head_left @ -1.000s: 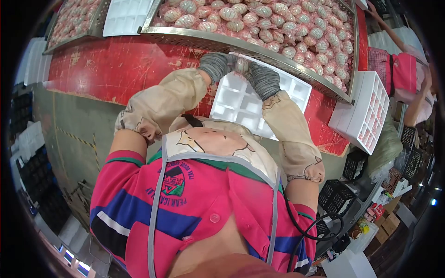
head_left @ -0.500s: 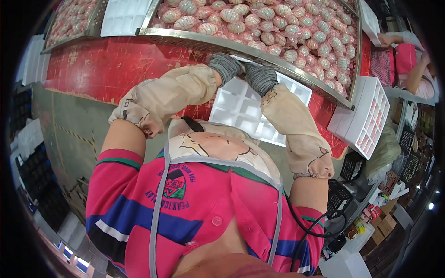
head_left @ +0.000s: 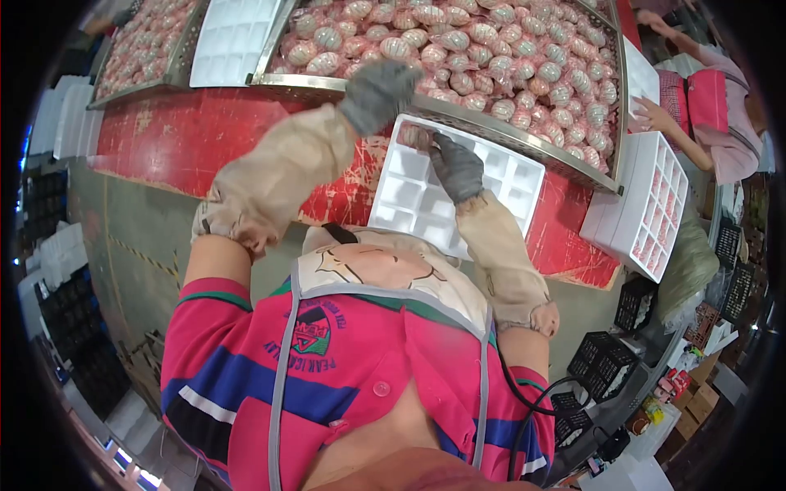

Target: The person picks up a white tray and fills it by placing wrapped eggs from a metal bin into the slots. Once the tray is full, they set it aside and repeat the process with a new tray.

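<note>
head view: the left hand (head_left: 378, 92), in a grey knit glove above a beige sleeve cover, is raised over the near rim of the big perforated steel bin (head_left: 524, 137). it is blurred. the fingers look curled downward, but i cannot tell whether they grip anything or hang loose. just past it, the bin is heaped with round pink fruits wrapped in white foam netting (head_left: 499, 61).

the right hand (head_left: 457, 168), gloved in the same grey, lies over the white moulded foam tray with square compartments (head_left: 512, 176). that tray leans against the bin's front edge, on the scuffed red tabletop (head_left: 188, 131). the fingertips are pinched on one netted pink fruit (head_left: 417, 136), which sits at the tray's far left corner compartment, touching the tray wall. the other compartments in sight hold nothing.

a second white compartment tray (head_left: 233, 37) lies flat between this bin and another steel bin of wrapped fruits (head_left: 135, 45) at the far left.

to the right, another person's hand (head_left: 648, 114), with a pink sleeve behind it, rests by the top of a tilted white tray partly filled with pink fruits (head_left: 655, 204). that tray stands just beside the red table's corner. black plastic crates (head_left: 598, 360) sit on the floor below it.
</note>
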`<action>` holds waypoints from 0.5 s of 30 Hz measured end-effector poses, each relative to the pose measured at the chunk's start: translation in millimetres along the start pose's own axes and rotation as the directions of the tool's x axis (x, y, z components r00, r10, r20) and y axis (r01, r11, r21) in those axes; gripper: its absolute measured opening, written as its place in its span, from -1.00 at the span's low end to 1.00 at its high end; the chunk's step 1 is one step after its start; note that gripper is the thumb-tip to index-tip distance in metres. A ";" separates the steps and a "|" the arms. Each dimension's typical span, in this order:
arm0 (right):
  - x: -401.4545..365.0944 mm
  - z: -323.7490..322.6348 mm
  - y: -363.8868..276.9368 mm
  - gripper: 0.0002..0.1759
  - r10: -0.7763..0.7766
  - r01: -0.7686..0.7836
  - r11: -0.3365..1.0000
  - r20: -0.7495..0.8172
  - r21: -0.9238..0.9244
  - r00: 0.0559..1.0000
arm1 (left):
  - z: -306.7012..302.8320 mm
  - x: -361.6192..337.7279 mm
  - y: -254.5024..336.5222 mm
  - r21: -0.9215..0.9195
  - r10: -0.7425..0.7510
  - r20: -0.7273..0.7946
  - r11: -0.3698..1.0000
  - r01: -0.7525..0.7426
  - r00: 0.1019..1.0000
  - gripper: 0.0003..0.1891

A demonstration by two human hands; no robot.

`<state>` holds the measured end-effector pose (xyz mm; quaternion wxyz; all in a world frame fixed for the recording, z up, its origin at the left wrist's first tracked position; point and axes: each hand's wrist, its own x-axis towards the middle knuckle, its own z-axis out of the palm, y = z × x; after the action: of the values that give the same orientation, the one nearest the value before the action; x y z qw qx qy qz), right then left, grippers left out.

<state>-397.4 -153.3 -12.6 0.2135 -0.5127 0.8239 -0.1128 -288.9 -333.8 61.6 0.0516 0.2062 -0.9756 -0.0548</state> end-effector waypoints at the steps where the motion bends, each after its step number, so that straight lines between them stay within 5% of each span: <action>1: -13.2 8.2 2.3 -0.62 0.000 0.000 1.000 0.007 0.008 1.000 | -9.4 4.2 -5.6 0.050 -0.064 -0.118 0.996 0.070 0.991 -0.54; 3: -33.9 25.4 9.9 -0.64 -0.176 0.233 0.961 -0.318 0.148 0.932 | 22.4 37.6 -41.4 0.166 -0.036 -0.182 0.984 0.066 0.983 -0.50; 4: -41.0 20.3 6.5 -0.66 -0.203 0.252 0.955 -0.272 0.157 0.941 | 29.2 51.6 -51.1 0.168 -0.027 -0.186 0.984 0.059 0.982 -0.50; 6: -53.0 25.8 7.6 -0.66 -0.267 0.312 0.941 -0.281 0.129 0.922 | 40.8 77.1 -66.1 0.284 -0.042 0.149 0.959 -0.002 0.988 -0.48; 8: -63.7 16.9 7.7 -0.67 -0.248 0.291 0.943 -0.239 0.163 0.939 | 32.1 93.7 -68.5 0.277 -0.034 0.213 0.961 -0.027 0.976 -0.44; 10: -76.4 10.9 13.4 -0.67 -0.183 0.261 0.897 -0.239 0.355 0.954 | 21.5 98.2 -70.3 -0.061 -0.178 0.226 0.979 0.197 0.958 -0.42; 11: -80.4 12.6 16.8 -0.67 -0.085 0.195 0.782 -0.208 0.592 0.974 | 24.7 84.6 -77.1 -0.273 -0.137 -0.114 0.957 0.101 0.984 -0.41; 12: -82.4 14.3 19.1 -0.67 -0.072 0.179 0.780 -0.198 0.599 0.977 | 31.7 78.3 -77.3 -0.278 -0.132 -0.098 0.955 0.101 0.986 -0.41; 13: -83.8 5.5 16.6 -0.66 0.066 -0.014 0.588 -0.030 0.809 0.997 | 16.9 58.5 -58.8 -0.740 -0.181 -0.078 0.670 0.064 0.980 -0.41; 14: -83.0 -2.5 16.2 -0.66 0.155 -0.208 0.333 0.164 0.920 0.974 | 2.2 36.7 -37.7 -0.983 -0.224 -0.037 0.184 0.005 0.974 -0.40; 15: -79.0 -5.9 16.8 -0.52 0.075 -0.144 0.266 0.128 0.953 0.989 | -10.3 12.4 -11.4 -0.998 -0.115 0.031 0.045 0.036 0.993 -0.42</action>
<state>-383.4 -75.4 4.5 0.5098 -0.2258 0.6163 -0.5561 -294.4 -350.1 71.3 0.2043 0.1659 -0.6546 -0.7087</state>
